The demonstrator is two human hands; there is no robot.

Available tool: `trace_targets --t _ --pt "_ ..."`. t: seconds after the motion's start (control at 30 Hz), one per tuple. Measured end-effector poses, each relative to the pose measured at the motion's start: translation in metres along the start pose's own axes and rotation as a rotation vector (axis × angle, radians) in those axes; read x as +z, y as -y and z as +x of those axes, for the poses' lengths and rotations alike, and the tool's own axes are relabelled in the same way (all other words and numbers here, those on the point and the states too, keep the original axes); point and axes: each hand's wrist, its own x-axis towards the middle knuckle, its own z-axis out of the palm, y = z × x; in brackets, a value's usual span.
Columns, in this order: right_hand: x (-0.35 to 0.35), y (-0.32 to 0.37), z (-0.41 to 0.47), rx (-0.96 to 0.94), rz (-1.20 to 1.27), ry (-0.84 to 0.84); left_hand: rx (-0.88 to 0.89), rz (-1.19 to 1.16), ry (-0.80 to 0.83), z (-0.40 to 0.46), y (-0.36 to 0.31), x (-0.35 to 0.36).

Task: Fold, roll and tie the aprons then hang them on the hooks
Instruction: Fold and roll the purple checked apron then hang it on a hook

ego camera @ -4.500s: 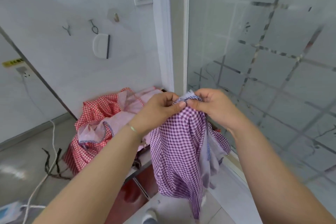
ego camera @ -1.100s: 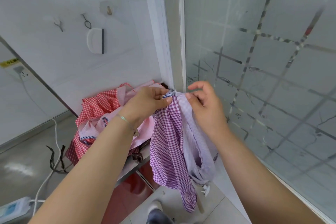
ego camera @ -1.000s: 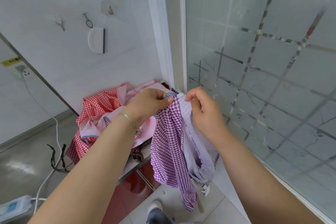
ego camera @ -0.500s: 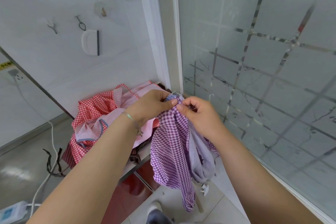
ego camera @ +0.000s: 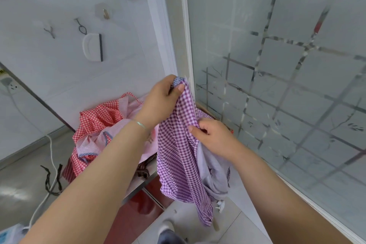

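Note:
A purple checked apron (ego camera: pixel 179 154) hangs in the air in front of me. My left hand (ego camera: pixel 160 99) pinches its top edge, raised near the door frame. Lower down, my right hand (ego camera: pixel 212 134) grips a fold of the same apron at its right side. A pile of red checked and pink aprons (ego camera: pixel 99 125) lies on a low table behind my left arm. On the white wall are several hooks: one small hook (ego camera: pixel 106 14) at the top, a wire hook (ego camera: pixel 49 30) at the left and another wire hook (ego camera: pixel 81 25) between them.
A white scraper (ego camera: pixel 93 47) hangs under the middle hook. A frosted glass partition (ego camera: pixel 287 65) fills the right side. The red cabinet front (ego camera: pixel 136 210) is below the pile. A white cable (ego camera: pixel 51 154) and black straps (ego camera: pixel 52 178) lie on the grey floor at left.
My left hand has lifted the apron's top edge higher. My right hand has left the top edge and slid down to grip the cloth lower on its right side.

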Motion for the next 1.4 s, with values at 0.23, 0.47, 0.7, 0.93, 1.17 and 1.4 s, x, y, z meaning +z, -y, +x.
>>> trace_targets --t 0.23,0.47,0.7,0.93,1.17,1.4 --pt "-0.003 -0.029 0.001 0.206 -0.171 0.068 0.033 -0.008 -0.121 0.015 -0.019 -0.023" --pt "-0.051 -0.065 0.001 0.412 -0.281 -0.119 -0.084 -0.176 -0.014 -0.005 -0.027 0.002" --pt "-0.093 -0.083 0.002 0.376 -0.36 -0.577 -0.461 -0.84 0.138 -0.017 -0.036 0.022" --pt "-0.074 -0.099 0.002 0.534 -0.413 0.023 -0.535 -0.945 0.457 -0.017 -0.011 -0.023" --pt "-0.056 -0.089 -0.005 0.593 0.421 0.343 -0.626 0.062 -0.043 -0.013 0.081 -0.058" --pt "-0.055 -0.078 -0.007 0.445 0.573 0.824 -0.764 0.151 -0.046 -0.036 0.148 -0.037"
